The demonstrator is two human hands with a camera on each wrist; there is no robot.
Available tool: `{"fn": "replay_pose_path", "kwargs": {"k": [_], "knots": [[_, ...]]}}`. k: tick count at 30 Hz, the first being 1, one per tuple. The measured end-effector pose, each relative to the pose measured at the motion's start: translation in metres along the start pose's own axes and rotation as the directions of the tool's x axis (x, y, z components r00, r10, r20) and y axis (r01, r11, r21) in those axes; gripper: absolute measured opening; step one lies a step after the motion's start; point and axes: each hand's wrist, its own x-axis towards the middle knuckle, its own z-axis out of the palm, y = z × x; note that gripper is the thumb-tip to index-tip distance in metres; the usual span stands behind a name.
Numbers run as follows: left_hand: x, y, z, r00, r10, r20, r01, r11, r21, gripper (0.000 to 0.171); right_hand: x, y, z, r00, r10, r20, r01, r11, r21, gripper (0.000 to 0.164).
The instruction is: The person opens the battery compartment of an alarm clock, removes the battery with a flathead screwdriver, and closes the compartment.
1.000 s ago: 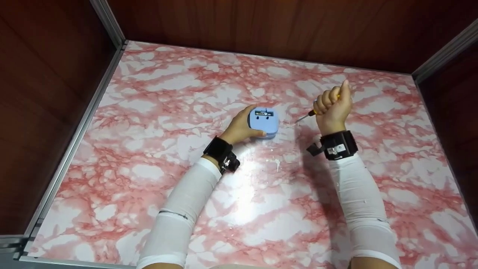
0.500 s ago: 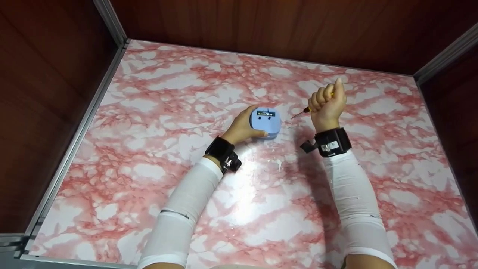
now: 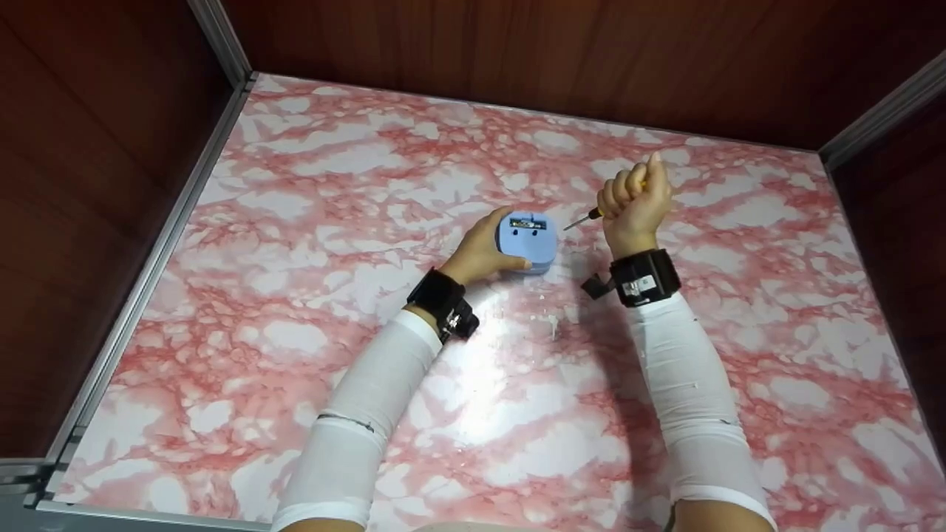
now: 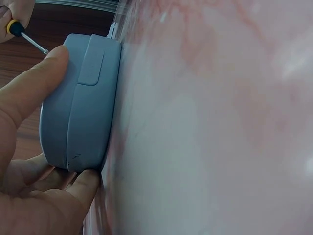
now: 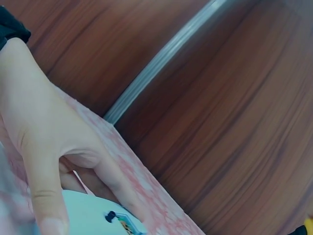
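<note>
A pale blue, rounded-square plastic device (image 3: 532, 247) rests on the table left of centre between the hands. A narrow open slot with parts inside and two dark round spots show on its upper face. My left hand (image 3: 477, 253) grips it from the left, thumb across the near side and fingers round the far side. In the left wrist view, the device's side (image 4: 90, 112) has a seam and a raised panel. My right hand (image 3: 635, 203) holds a screwdriver (image 3: 584, 220) by its yellow and black handle. The thin metal shaft points down-left, its tip just right of the device.
The table (image 3: 295, 340) has a red and white marbled top. Dark wood panels (image 3: 517, 52) wall off its back and sides, with a metal corner post (image 3: 222, 44) at the back left. Black straps with cameras (image 3: 643, 279) sit on both wrists.
My right hand has moved left with the screwdriver, bringing its tip closer to the device. The left hand keeps its grip, and the device stays in almost the same place.
</note>
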Motion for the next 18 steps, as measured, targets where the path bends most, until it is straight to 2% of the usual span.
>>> {"fn": "replay_pose_path", "kwargs": {"k": [8,13,18], "knots": [[0.001,-0.001,0.001,1.000,0.013,0.012,-0.013,0.999,-0.041,0.104,-0.001,0.010,0.003,1.000,-0.003,0.025,0.003,1.000,0.003,0.062],[0.001,-0.002,0.000,1.000,0.016,0.009,-0.016,0.999,-0.028,0.104,0.000,0.013,0.005,0.999,0.012,0.042,-0.012,1.000,-0.005,0.061],[0.001,-0.001,-0.001,1.000,0.016,0.008,-0.016,1.000,-0.014,0.103,0.000,0.017,0.006,0.998,-0.015,0.065,0.016,1.000,-0.025,0.061]]}}
